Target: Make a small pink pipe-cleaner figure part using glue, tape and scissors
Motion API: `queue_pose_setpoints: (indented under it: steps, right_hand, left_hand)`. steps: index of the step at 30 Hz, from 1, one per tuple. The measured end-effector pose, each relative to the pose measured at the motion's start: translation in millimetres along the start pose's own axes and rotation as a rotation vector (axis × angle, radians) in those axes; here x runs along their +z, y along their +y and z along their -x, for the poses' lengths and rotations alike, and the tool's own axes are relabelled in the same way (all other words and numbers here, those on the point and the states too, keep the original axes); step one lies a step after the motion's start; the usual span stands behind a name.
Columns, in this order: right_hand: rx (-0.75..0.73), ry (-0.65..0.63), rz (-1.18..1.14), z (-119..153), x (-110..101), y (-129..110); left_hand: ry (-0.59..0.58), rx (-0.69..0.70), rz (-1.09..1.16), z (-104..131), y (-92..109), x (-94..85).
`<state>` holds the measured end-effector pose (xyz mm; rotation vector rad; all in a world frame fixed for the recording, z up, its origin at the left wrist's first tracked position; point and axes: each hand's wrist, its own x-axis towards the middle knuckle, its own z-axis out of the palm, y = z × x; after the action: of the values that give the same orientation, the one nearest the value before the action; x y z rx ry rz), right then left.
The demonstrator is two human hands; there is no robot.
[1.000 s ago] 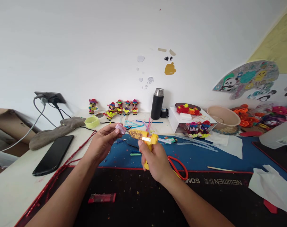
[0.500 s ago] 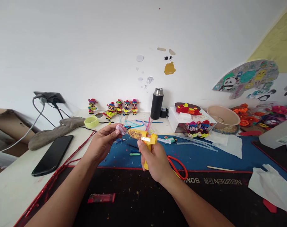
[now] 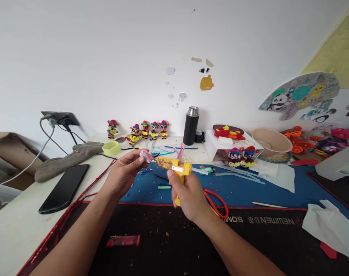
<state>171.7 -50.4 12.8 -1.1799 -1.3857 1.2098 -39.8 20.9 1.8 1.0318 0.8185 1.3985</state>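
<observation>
Pinched between the thumb and fingers of my left hand (image 3: 127, 168) is a small pale pink, fuzzy piece (image 3: 146, 156); its exact kind is too small to make out. My right hand (image 3: 187, 191) is wrapped round the handle of a yellow hot glue gun (image 3: 178, 168). The gun's stained nozzle points left, close to the pink piece, with a small gap between them. A clear glue stick (image 3: 200, 171) juts out of the gun's back end. Below the gun, a blue mat (image 3: 151, 195) carries scraps and a pale green strip (image 3: 164, 187).
Several small fuzzy dolls (image 3: 145, 130) stand along the wall, beside a black thermos (image 3: 191, 126). A phone (image 3: 64, 188) and red tinsel stems (image 3: 73, 209) lie at left. On the right are a white box (image 3: 213, 147), a bowl (image 3: 270, 141) and tissue (image 3: 330, 226). A red packet (image 3: 123, 240) lies in front.
The pink piece has turned a little in my left fingers and shifted slightly left, away from the nozzle. My right hand and the glue gun have hardly moved.
</observation>
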Motion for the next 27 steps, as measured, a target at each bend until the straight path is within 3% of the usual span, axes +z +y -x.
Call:
queue_pose_setpoints:
  steps: [27]
  right_hand:
    - [-0.007, 0.024, -0.001, 0.2, 0.9, 2.0]
  left_hand:
    - [-0.031, -0.048, -0.106, 4.2, 0.7, 5.7]
